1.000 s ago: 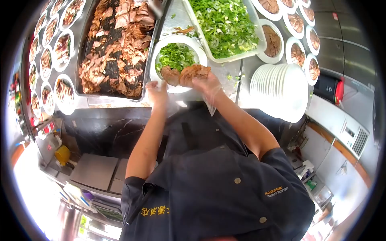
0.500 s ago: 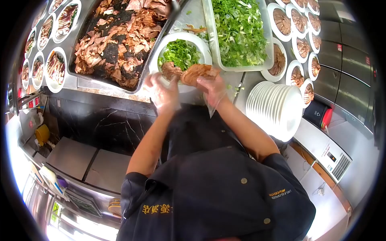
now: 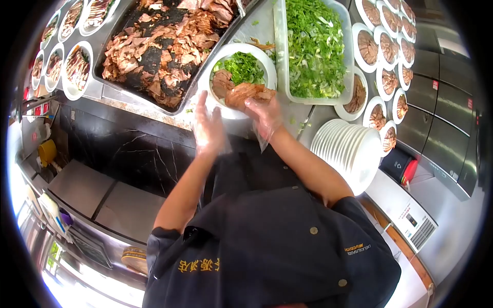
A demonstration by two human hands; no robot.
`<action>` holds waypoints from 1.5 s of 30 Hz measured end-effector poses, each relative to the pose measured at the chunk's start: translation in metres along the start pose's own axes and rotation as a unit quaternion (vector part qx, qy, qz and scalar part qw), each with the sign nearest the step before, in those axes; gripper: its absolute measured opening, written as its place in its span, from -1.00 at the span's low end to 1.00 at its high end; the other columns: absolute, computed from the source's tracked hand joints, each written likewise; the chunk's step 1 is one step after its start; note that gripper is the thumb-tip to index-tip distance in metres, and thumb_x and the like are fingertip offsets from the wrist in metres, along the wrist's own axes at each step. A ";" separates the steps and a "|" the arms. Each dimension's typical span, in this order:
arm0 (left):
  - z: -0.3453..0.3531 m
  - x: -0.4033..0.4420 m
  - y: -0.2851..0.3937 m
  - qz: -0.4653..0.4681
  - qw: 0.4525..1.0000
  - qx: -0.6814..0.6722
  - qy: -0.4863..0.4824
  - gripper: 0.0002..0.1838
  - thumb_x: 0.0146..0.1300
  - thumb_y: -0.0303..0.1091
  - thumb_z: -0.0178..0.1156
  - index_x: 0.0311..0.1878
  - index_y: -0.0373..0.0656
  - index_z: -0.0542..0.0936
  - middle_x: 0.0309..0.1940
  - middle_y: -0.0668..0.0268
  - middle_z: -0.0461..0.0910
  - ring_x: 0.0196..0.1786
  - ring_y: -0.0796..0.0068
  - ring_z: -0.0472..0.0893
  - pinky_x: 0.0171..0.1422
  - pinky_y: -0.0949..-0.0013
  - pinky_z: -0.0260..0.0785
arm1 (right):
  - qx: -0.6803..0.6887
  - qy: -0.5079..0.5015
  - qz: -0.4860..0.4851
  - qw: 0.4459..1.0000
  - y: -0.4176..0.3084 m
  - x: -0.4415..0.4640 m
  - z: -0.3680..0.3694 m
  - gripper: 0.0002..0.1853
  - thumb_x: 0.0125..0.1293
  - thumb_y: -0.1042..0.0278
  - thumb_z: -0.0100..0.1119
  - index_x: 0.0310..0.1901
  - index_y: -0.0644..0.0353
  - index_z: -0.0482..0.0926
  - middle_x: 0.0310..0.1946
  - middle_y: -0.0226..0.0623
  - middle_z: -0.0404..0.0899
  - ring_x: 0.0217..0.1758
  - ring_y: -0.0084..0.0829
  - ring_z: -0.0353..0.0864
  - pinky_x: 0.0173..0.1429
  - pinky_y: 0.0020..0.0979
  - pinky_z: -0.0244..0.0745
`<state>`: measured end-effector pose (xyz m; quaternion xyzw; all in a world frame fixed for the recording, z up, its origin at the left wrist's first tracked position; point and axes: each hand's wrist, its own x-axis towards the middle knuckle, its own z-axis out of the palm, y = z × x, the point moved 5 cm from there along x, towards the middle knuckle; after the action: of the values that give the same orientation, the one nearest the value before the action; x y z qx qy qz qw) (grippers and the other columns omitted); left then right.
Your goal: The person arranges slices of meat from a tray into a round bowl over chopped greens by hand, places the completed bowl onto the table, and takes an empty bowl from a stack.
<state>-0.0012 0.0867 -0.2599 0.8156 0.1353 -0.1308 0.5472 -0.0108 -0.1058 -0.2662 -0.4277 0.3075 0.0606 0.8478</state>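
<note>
Just beyond your right hand point(image 3: 264, 114), one plate point(image 3: 270, 72) of chopped greens point(image 3: 245, 66); this hand grips sliced meat point(image 3: 242, 95) over the near rim; your left hand point(image 3: 209, 127), fingers extended, perhaps touches that rim. Rightward, one tub point(image 3: 282, 51).

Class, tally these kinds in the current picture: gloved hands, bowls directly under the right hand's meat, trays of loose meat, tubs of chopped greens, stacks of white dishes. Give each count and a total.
Gloved hands: 2 (left hand, right hand)
Bowl under the meat: 1 (bowl)
Meat tray: 1
Greens tub: 1
Dish stack: 1
Total: 6
</note>
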 end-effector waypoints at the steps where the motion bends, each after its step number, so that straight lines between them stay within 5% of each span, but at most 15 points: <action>1: 0.014 -0.003 -0.012 -0.055 0.957 -0.282 0.041 -0.43 0.63 -0.44 0.19 0.65 -0.20 0.43 0.54 0.00 0.55 0.62 0.10 0.53 0.64 0.15 0.44 | -0.002 -0.005 0.000 1.000 0.000 0.000 0.000 -0.47 0.40 0.72 0.38 0.38 0.35 0.54 0.22 -0.11 0.74 0.23 -0.21 0.82 0.30 -0.19 0.82; 5: 0.013 -0.014 -0.002 -0.268 0.866 -0.409 -0.103 -0.55 0.64 -0.40 0.26 0.50 -0.27 0.53 0.20 0.18 0.73 0.18 0.33 0.77 0.28 0.17 0.73 | -0.018 -0.030 0.045 0.998 0.007 -0.009 -0.004 -0.47 0.40 0.67 0.42 0.37 0.34 0.53 0.19 -0.13 0.74 0.22 -0.21 0.81 0.30 -0.19 0.81; 12: 0.026 -0.001 -0.058 -0.157 0.937 -0.281 -0.134 -0.65 0.60 -0.36 0.35 0.34 -0.25 0.66 -0.06 0.35 0.78 -0.17 0.56 0.75 0.01 0.44 0.64 | -0.114 0.021 0.039 0.992 0.025 -0.016 -0.030 -0.48 0.37 0.59 0.54 0.31 0.32 0.58 0.12 -0.21 0.76 0.12 -0.34 0.82 0.21 -0.30 0.79; 16: 0.018 0.021 -0.031 -0.143 0.941 -0.294 -0.083 -0.64 0.52 -0.41 0.43 0.31 -0.24 0.71 -0.06 0.30 0.83 -0.09 0.58 0.74 0.04 0.45 0.63 | -0.111 0.036 0.003 0.993 0.021 0.009 -0.011 -0.51 0.38 0.59 0.55 0.30 0.33 0.59 0.09 -0.24 0.78 0.10 -0.41 0.80 0.20 -0.33 0.77; 18: 0.005 0.034 -0.007 -0.017 0.997 -0.060 -0.052 -0.58 0.43 -0.45 0.48 0.32 -0.24 0.72 -0.06 0.25 0.86 -0.05 0.56 0.77 0.11 0.41 0.65 | -0.207 0.010 -0.042 0.977 0.017 0.024 -0.004 -0.52 0.41 0.60 0.53 0.30 0.35 0.58 0.09 -0.25 0.79 0.09 -0.45 0.79 0.22 -0.36 0.75; 22: 0.011 0.049 -0.013 -0.006 0.998 -0.039 -0.056 -0.56 0.39 -0.47 0.47 0.31 -0.28 0.72 -0.02 0.17 0.88 0.01 0.49 0.82 0.18 0.35 0.66 | -0.306 -0.060 -0.145 0.939 0.026 0.050 -0.017 -0.46 0.37 0.59 0.51 0.36 0.26 0.59 0.11 -0.20 0.82 0.11 -0.38 0.83 0.26 -0.33 0.73; 25: 0.007 0.050 -0.005 0.080 0.991 0.077 -0.073 -0.57 0.41 -0.44 0.44 0.32 -0.24 0.72 -0.01 0.12 0.88 0.06 0.23 0.84 0.23 0.18 0.66 | -0.529 -0.088 -0.188 0.823 -0.018 0.027 -0.001 -0.41 0.37 0.66 0.48 0.41 0.17 0.61 0.18 -0.20 0.80 0.21 -0.37 0.81 0.35 -0.31 0.72; 29: 0.005 0.040 0.012 0.207 0.954 0.214 -0.033 -0.34 0.41 -0.29 0.47 0.54 -0.15 0.53 0.25 -0.02 0.74 0.30 -0.14 0.72 0.46 -0.07 0.53 | -0.556 -0.115 -0.226 0.792 -0.024 0.032 -0.014 -0.36 0.34 0.63 0.49 0.46 0.10 0.61 0.20 -0.20 0.80 0.23 -0.34 0.81 0.37 -0.28 0.70; 30: 0.012 0.032 0.010 0.207 0.954 0.214 -0.033 -0.34 0.41 -0.29 0.47 0.54 -0.15 0.53 0.25 -0.02 0.74 0.30 -0.14 0.72 0.46 -0.07 0.53 | -0.561 -0.126 -0.220 0.788 -0.025 0.033 -0.016 -0.36 0.35 0.60 0.50 0.46 0.07 0.61 0.20 -0.17 0.79 0.23 -0.30 0.82 0.37 -0.26 0.71; 32: 0.015 0.016 -0.018 0.042 0.987 0.100 0.121 -0.10 0.33 -0.14 0.58 0.63 -0.22 0.39 0.33 -0.13 0.57 0.42 -0.06 0.59 0.54 -0.02 0.42 | -0.566 -0.137 -0.215 0.784 -0.028 0.033 -0.016 -0.36 0.35 0.57 0.51 0.46 0.05 0.61 0.21 -0.14 0.79 0.23 -0.26 0.83 0.37 -0.25 0.71; 33: 0.023 0.018 -0.040 -0.093 0.989 0.077 0.085 0.09 0.27 -0.09 0.61 0.71 -0.34 0.22 0.47 -0.22 0.45 0.51 -0.09 0.51 0.64 0.00 0.35 | -0.591 -0.144 -0.216 0.763 -0.030 0.029 -0.012 -0.36 0.35 0.53 0.52 0.46 0.02 0.61 0.21 -0.12 0.79 0.23 -0.21 0.83 0.37 -0.23 0.71; 40: 0.028 0.047 -0.044 -0.006 0.987 0.115 0.112 -0.08 0.36 -0.26 0.51 0.64 -0.52 0.32 0.58 -0.33 0.43 0.60 -0.14 0.51 0.70 0.06 0.34 | -0.615 -0.141 -0.255 0.733 -0.028 0.021 -0.007 -0.35 0.32 0.42 0.56 0.44 -0.01 0.60 0.25 -0.07 0.78 0.24 -0.08 0.82 0.33 -0.19 0.71; 41: 0.025 0.050 -0.039 -0.037 0.990 0.105 0.090 -0.19 0.41 -0.31 0.41 0.65 -0.40 0.37 0.55 -0.26 0.47 0.62 -0.33 0.41 0.75 -0.04 0.23 | -0.616 -0.141 -0.255 0.732 -0.022 0.023 -0.009 -0.35 0.32 0.42 0.56 0.44 -0.01 0.60 0.25 -0.07 0.78 0.24 -0.08 0.82 0.33 -0.19 0.71; 44: 0.014 0.037 -0.014 -0.017 0.990 0.109 0.083 -0.24 0.46 -0.31 0.35 0.65 -0.34 0.40 0.56 -0.23 0.47 0.58 -0.31 0.46 0.73 -0.02 0.27 | -0.526 -0.139 -0.202 0.814 -0.007 0.028 -0.016 -0.35 0.31 0.47 0.57 0.44 0.06 0.60 0.20 -0.08 0.81 0.21 -0.16 0.85 0.31 -0.25 0.72; 45: 0.015 0.032 -0.005 0.109 0.976 0.165 0.096 -0.31 0.50 -0.39 0.27 0.66 -0.27 0.42 0.59 -0.17 0.45 0.63 -0.25 0.42 0.75 -0.07 0.23 | -0.524 -0.123 -0.185 0.822 -0.010 0.025 -0.012 -0.35 0.30 0.50 0.57 0.43 0.07 0.60 0.18 -0.09 0.82 0.20 -0.20 0.86 0.30 -0.27 0.73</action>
<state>0.0251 0.0767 -0.2816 0.9132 0.0744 -0.0120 0.4005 0.0068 -0.1253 -0.2791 -0.8456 0.0371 0.1069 0.5217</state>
